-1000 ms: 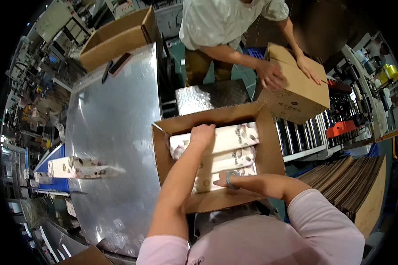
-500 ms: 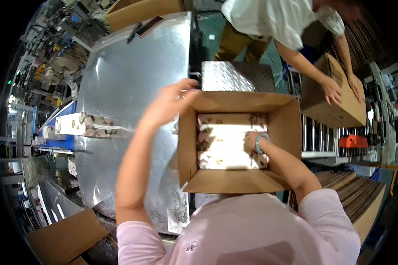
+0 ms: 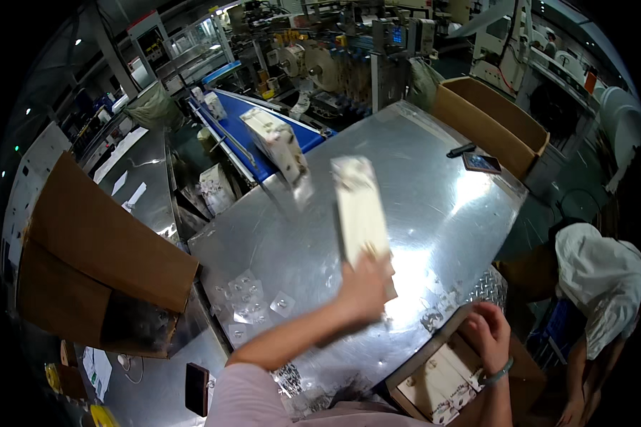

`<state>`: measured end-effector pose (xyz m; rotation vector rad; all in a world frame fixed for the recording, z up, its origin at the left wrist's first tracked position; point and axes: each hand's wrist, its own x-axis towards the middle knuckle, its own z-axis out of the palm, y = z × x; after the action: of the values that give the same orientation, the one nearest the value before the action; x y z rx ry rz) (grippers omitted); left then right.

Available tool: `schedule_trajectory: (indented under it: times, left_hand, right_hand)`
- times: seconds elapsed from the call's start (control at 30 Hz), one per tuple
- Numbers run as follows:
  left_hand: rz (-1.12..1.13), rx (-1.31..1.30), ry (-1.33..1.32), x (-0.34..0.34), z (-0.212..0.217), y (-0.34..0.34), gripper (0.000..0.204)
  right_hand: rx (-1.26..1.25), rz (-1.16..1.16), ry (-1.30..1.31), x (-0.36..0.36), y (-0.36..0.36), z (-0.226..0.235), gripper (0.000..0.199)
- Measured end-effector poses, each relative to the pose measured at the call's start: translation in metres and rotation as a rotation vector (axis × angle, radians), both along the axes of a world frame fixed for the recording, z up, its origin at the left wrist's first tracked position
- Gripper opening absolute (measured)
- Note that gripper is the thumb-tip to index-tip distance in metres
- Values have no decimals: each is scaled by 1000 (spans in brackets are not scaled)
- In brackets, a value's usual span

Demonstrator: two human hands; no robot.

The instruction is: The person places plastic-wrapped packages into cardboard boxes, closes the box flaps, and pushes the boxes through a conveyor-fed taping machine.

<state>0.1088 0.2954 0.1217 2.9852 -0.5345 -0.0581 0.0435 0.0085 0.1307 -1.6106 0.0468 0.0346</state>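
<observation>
My left hand (image 3: pixel 367 288) is closed around the near end of a long white pack with a floral print (image 3: pixel 361 203). The pack is slightly blurred and held over the metal table (image 3: pixel 306 245), its far end pointing away from me. At the lower right, my right hand (image 3: pixel 488 333) is over an open cardboard box (image 3: pixel 525 377), fingers bent and apart, nothing seen in them. A bracelet circles that wrist. Similar floral packs (image 3: pixel 438 384) lie side by side in the box. Another floral pack (image 3: pixel 278 146) stands where the blue conveyor meets the table.
A blue conveyor (image 3: pixel 242 117) carries more packs at the far left. Clear plastic pieces (image 3: pixel 248 299) lie on the table's near left. A phone (image 3: pixel 481 164) lies near an empty carton (image 3: pixel 491 114). A large carton (image 3: pixel 100 256) stands left. A co-worker (image 3: pixel 598 270) bends at right.
The view has swung left toward the conveyor. My left hand, empty before, now grips a floral pack over the table. My right hand has lifted from inside the box to its upper edge.
</observation>
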Motion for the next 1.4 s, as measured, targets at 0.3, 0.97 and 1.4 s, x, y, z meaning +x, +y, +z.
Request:
schedule_trajectory:
  times: [0.3, 0.97, 1.4]
  left_hand:
    - [-132, -430, 99, 121, 40, 96, 68]
    - [443, -1685, 938, 21, -54, 71, 83]
    - [-480, -1266, 664, -74, 101, -51, 87]
  right_hand:
    - [207, 187, 179, 70, 108, -54, 66]
    - [363, 366, 446, 85, 99, -75, 82]
    - [5, 12, -372, -143, -31, 40, 41]
